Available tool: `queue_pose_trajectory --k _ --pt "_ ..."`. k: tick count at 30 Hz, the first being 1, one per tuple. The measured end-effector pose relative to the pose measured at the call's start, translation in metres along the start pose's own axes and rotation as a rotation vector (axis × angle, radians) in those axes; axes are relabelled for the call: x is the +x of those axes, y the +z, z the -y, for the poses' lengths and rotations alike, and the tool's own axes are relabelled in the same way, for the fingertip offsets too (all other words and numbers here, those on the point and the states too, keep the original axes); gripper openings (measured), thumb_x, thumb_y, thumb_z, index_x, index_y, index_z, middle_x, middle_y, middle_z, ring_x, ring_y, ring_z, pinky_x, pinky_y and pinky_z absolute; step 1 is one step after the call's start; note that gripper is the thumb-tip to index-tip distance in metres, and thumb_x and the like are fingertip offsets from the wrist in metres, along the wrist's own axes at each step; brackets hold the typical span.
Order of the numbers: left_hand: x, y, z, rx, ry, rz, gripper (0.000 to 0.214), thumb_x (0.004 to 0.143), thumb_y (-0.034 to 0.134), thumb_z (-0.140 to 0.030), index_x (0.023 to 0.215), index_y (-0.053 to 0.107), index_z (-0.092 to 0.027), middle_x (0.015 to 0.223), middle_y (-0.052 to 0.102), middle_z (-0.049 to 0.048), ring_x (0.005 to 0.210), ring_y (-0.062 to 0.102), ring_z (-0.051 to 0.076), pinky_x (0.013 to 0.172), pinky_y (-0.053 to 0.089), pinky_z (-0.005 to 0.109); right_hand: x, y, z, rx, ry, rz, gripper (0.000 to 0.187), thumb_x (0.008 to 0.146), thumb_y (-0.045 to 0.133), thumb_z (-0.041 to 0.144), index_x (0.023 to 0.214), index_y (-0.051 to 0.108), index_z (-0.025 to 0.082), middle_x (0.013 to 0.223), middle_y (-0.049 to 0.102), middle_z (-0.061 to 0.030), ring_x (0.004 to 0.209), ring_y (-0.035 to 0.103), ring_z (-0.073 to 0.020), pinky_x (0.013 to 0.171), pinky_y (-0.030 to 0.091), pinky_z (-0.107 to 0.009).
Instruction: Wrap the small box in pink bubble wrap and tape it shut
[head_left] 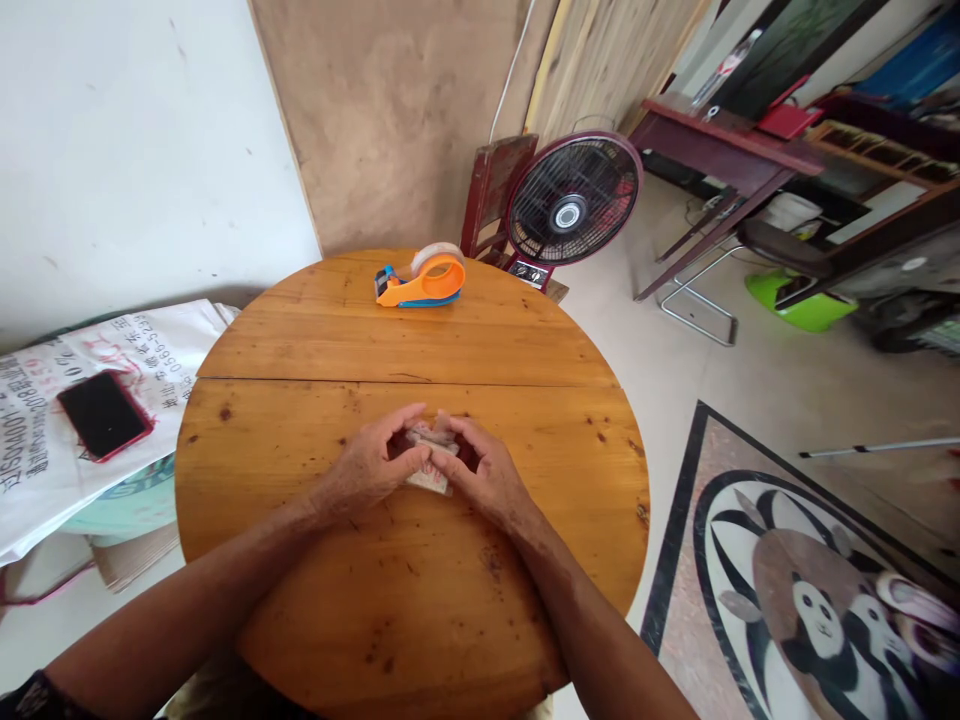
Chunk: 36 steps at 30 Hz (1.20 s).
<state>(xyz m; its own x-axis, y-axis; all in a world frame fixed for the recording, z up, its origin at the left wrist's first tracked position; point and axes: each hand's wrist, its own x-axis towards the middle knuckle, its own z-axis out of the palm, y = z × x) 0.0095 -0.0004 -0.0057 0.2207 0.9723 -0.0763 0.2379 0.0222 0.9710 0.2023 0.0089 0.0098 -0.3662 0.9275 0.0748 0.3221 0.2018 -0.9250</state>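
Observation:
At the middle of the round wooden table (420, 580), my left hand (379, 452) and my right hand (480, 462) meet around a small pale packet (430, 480). It is flat, whitish-grey with faint reddish marks. Both thumbs press on its top, and the curved fingers close round its far side. The fingers cover much of it, so its exact kind is hidden. Farther back on the table stands an orange and blue tape dispenser (424, 285) with a roll of clear tape, apart from both hands.
On the left, a phone (105, 415) in a red case lies on a printed white sack (172, 345). Past the table's far right edge are a wooden chair (499, 180) and a standing fan (574, 200). A panda-patterned mat (787, 560) covers the floor to the right.

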Motion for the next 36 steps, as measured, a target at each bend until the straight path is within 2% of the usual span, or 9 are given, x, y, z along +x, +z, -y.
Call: queue_pose_trajectory --k 3,6,12,16,23,30,36 --pt "0.0 0.0 0.0 0.023 0.007 0.01 0.059 0.084 0.062 -0.039 0.137 0.052 -0.016 0.126 0.066 0.0122 0.108 0.064 0.025 0.096 0.051 0.04 -0.001 -0.001 -0.001 0.024 0.013 0.001 0.033 0.088 0.062 0.043 0.111 0.066 0.021 0.107 0.069 -0.0077 0.096 0.064 -0.0208 0.085 0.05 -0.034" --pt "0.0 0.0 0.002 0.034 0.0 0.014 0.058 0.084 0.061 -0.04 0.137 0.053 -0.016 0.123 0.067 0.0114 0.105 0.065 0.025 0.092 0.053 0.04 0.0 -0.002 -0.002 0.025 0.019 -0.055 0.03 0.09 0.059 0.042 0.11 0.066 0.021 0.103 0.071 -0.0071 0.093 0.065 -0.0203 0.084 0.051 -0.034" --pt "0.002 0.0 0.002 0.014 0.022 0.028 0.059 0.085 0.059 -0.041 0.137 0.053 -0.015 0.125 0.066 0.0119 0.106 0.065 0.025 0.092 0.052 0.039 0.006 -0.005 0.003 -0.131 -0.05 -0.097 0.019 0.093 0.055 0.034 0.097 0.071 0.024 0.097 0.073 -0.0045 0.093 0.066 -0.0198 0.087 0.05 -0.034" --pt "0.002 0.0 -0.002 0.015 0.03 0.04 0.059 0.083 0.059 -0.04 0.135 0.053 -0.014 0.124 0.067 0.0121 0.107 0.064 0.025 0.092 0.052 0.038 0.009 -0.004 0.003 -0.193 -0.078 -0.111 0.021 0.094 0.054 0.034 0.091 0.072 0.025 0.092 0.074 -0.0041 0.086 0.067 -0.0196 0.081 0.05 -0.033" --pt "0.006 -0.001 -0.002 -0.015 -0.001 0.039 0.061 0.082 0.059 -0.041 0.134 0.053 -0.011 0.115 0.07 0.012 0.095 0.066 0.023 0.085 0.053 0.036 0.007 0.005 0.005 -0.296 -0.09 -0.171 0.024 0.095 0.051 0.034 0.086 0.071 0.023 0.083 0.073 -0.0044 0.079 0.066 -0.0197 0.074 0.05 -0.032" --pt "0.006 0.004 0.0 -0.087 0.07 0.011 0.049 0.085 0.056 -0.037 0.127 0.057 -0.012 0.102 0.07 0.0086 0.086 0.065 0.018 0.08 0.053 0.031 -0.005 0.011 0.006 -0.385 -0.222 -0.2 0.024 0.096 0.05 0.03 0.093 0.072 0.023 0.091 0.075 -0.0058 0.088 0.068 -0.0208 0.084 0.049 -0.037" --pt "0.004 0.005 -0.001 -0.054 0.096 -0.01 0.043 0.088 0.052 -0.036 0.125 0.057 -0.015 0.1 0.07 0.007 0.087 0.065 0.018 0.08 0.053 0.031 -0.006 0.009 -0.007 -0.385 -0.305 -0.203 0.024 0.096 0.051 0.032 0.098 0.074 0.026 0.097 0.075 -0.0064 0.09 0.069 -0.0204 0.082 0.053 -0.036"
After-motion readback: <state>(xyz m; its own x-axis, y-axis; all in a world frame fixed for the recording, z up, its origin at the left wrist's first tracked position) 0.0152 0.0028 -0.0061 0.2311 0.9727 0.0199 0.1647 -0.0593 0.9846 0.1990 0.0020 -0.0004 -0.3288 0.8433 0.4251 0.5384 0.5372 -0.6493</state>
